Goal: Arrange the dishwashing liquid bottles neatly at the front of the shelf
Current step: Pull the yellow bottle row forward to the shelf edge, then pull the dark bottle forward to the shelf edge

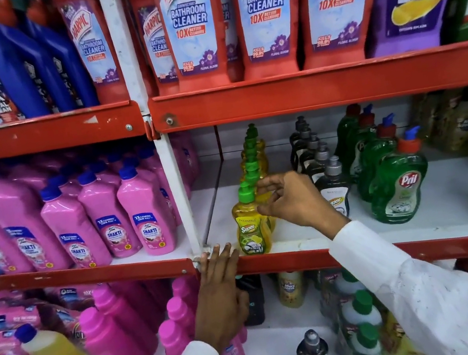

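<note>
The shelf edge (320,90) is red painted metal, chipped and scuffed, with bare screw heads; the shelf board (305,236) is matt white. The upright (178,196) is white painted metal. The yellow bottle (250,230) is clear glossy plastic with a smooth green cap (245,194) and a shiny printed label. The pink bottles (147,214) are opaque glossy plastic. The green bottle (398,186) is translucent, shiny plastic. The sleeve (417,285) is white cloth, soft and creased.
</note>
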### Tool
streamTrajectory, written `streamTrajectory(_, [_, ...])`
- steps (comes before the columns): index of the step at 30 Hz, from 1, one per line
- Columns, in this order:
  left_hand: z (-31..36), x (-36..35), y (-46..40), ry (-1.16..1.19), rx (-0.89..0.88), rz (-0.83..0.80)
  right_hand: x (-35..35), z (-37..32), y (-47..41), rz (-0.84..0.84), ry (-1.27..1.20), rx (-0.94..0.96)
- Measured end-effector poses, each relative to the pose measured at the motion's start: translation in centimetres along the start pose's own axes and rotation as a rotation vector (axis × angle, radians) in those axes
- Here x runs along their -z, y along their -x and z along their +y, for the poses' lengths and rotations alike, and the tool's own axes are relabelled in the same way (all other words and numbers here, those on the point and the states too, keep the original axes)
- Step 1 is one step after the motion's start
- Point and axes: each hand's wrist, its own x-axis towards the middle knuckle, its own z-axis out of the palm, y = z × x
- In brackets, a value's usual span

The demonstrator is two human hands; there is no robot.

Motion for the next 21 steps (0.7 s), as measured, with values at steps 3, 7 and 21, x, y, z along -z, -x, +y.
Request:
streamTrajectory(3, [1.5, -0.9, 0.5, -0.013, -0.021, 0.078, 1.0, 2.1, 3.7, 0.174, -0.054, 0.053])
streamTrajectory(7, [3.9, -2.1, -0.3, -0.003, -0.197, 0.071, -0.5, 7.4, 10.4, 0.170, -0.122, -0.068])
streamTrajectory(21, [8.3, -2.1, -1.7, 0.015, -0.108, -0.049, -11.5, 18.9, 16.2, -0.150, 0.161, -0.303])
